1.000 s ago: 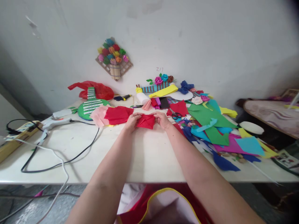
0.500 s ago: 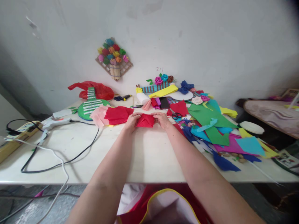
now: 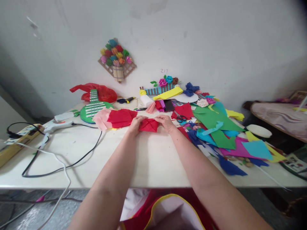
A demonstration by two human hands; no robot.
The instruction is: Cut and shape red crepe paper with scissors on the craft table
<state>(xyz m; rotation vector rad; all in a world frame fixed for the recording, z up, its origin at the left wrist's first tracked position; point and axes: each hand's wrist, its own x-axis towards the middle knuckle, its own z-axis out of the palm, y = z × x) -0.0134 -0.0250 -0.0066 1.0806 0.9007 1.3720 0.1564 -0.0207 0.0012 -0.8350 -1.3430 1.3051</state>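
A small folded piece of red paper [image 3: 149, 126] lies on the white table [image 3: 148, 159], pinched from both sides. My left hand [image 3: 135, 124] grips its left edge with fingers closed. My right hand [image 3: 167, 122] grips its right edge, fingers also closed. Just behind and to the left lie a larger red paper sheet [image 3: 121, 117] and a pink sheet [image 3: 102, 118].
Black scissors [image 3: 179, 118] and a heap of coloured paper [image 3: 220, 134] fill the right side. A glue gun [image 3: 57, 126] with black and white cables [image 3: 59, 159] lies left. A green guitar craft [image 3: 92, 107], a red bag [image 3: 102, 91] and paper flowers [image 3: 168, 81] stand by the wall.
The hands have worked the red paper slightly; its fold looks a little flatter and pulled toward the far edge. Nothing else has moved.
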